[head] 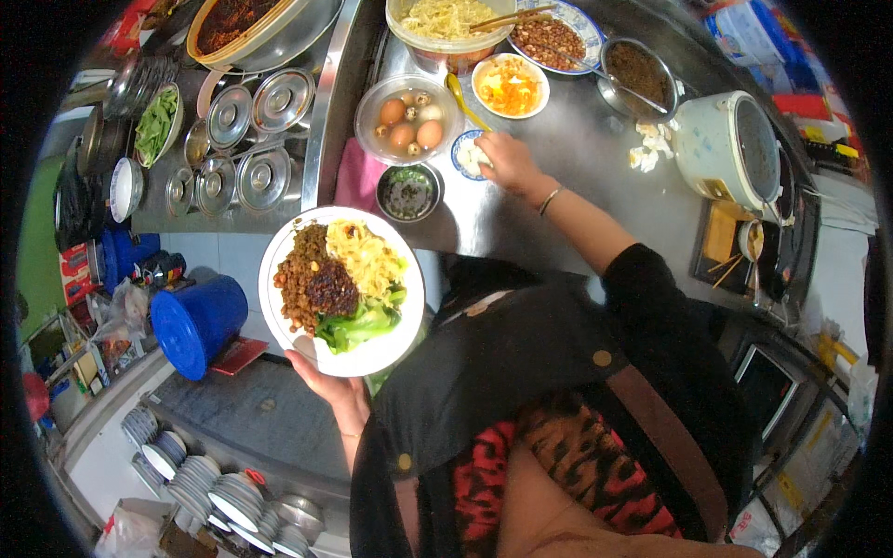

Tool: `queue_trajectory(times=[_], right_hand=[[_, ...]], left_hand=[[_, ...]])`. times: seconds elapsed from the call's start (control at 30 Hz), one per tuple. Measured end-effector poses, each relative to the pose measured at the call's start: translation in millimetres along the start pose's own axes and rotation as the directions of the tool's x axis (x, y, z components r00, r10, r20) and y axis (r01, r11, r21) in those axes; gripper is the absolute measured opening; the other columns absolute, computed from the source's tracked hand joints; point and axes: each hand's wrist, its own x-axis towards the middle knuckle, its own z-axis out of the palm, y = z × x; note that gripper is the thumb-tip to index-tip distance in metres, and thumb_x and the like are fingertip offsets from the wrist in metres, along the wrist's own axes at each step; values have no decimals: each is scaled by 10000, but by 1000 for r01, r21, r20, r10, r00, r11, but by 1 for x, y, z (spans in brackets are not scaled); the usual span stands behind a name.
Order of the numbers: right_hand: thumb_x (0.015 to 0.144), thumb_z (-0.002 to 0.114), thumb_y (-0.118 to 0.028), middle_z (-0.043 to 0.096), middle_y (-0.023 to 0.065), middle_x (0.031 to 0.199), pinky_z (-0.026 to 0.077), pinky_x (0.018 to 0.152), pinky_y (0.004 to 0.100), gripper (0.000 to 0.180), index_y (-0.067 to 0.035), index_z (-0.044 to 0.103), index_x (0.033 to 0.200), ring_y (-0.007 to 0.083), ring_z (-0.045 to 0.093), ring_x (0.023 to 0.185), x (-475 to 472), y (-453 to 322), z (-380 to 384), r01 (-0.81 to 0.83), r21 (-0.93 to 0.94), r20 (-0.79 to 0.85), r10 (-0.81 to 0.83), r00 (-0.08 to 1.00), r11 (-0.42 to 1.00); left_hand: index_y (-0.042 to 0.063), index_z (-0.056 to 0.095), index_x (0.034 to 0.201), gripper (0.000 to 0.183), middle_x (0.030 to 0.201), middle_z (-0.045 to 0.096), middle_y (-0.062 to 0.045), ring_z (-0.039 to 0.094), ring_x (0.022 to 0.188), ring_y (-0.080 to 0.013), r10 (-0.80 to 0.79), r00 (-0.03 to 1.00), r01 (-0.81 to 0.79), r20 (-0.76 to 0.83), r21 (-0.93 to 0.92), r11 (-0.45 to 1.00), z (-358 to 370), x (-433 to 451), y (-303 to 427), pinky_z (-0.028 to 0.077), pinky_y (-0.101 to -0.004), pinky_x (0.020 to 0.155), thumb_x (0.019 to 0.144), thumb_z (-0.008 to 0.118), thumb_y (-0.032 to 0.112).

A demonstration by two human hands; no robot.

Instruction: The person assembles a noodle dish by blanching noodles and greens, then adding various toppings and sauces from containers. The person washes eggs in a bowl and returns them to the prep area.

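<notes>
My left hand (333,390) grips the lower rim of a white bowl (410,328), which holds brown minced topping, dark chili paste, yellow shredded food and green leaves. Over the steel counter, my right hand (509,162) reaches into a small blue-and-white dish (457,171) of white pieces; its fingertips are partly hidden, so whether they pinch any is unclear. Beside that dish are a bowl of eggs in liquid (363,129), a metal bowl of chopped greens (410,194), a yellow spoon (457,94) and a bowl of orange-and-yellow food (511,85).
Farther back are a tub of yellow shreds (446,52), a plate of peanuts (593,35) and a metal bowl of brown topping (638,73). A pale cooker (704,146) stands right. Lidded pots (264,178) sit left; below are a blue bin (185,324) and stacked plates (199,481).
</notes>
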Motion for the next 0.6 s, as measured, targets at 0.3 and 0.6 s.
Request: queue_trajectory(times=[0.3,0.6], right_hand=[[649,651,-135,513,48,936,442,676,353,371,-121,548,1005,228,503,902,4,-10,12,149,-250,224,-92,970,957],[730,527,-155,528,51,729,468,577,329,32,-130,544,739,198,576,679,28,-10,21,535,-317,352,-427,833,783]], left_hand=[[31,296,1318,631,1275,428,-138,453,1157,-267,2,1000,-3,14,38,999,-15,-13,4,390,-398,968,894,395,488],[23,325,1297,624,1238,462,-132,477,1125,-255,-10,999,12,-31,39,999,-34,-14,0,406,-387,942,897,379,499]])
